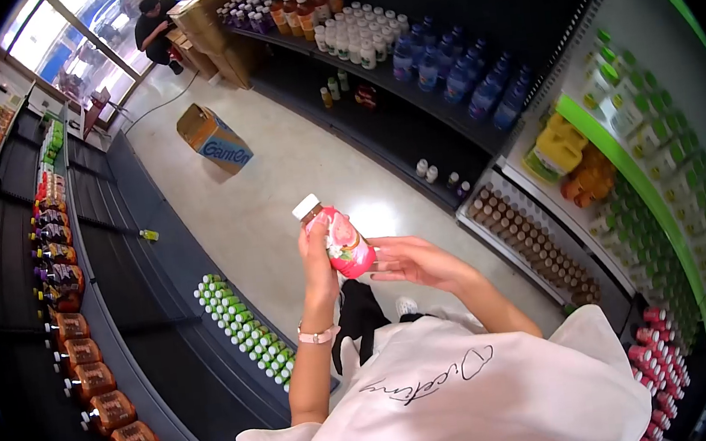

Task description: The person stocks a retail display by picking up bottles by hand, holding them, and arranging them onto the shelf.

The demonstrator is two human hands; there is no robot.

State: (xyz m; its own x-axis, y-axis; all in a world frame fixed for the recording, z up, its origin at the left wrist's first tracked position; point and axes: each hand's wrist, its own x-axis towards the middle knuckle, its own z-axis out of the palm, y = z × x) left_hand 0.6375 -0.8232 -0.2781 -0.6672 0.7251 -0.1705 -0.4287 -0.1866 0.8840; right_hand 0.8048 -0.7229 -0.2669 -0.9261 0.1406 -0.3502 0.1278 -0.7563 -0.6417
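Observation:
A pink drink bottle with a white cap is held up in front of my body, tilted with its cap toward the upper left. My left hand is wrapped around its side, and a pink-banded watch sits on that wrist. Close to the bottle's lower end is my right hand, its fingers stretched out and apart. Whether those fingertips touch the bottle I cannot tell. The label shows pink fruit; its lettering is too small to read.
Left shelving holds brown-drink bottles and green-capped bottles. An open carton stands on the floor. Blue bottles line the far shelf; pink bottles stand at lower right. A person crouches near the doorway.

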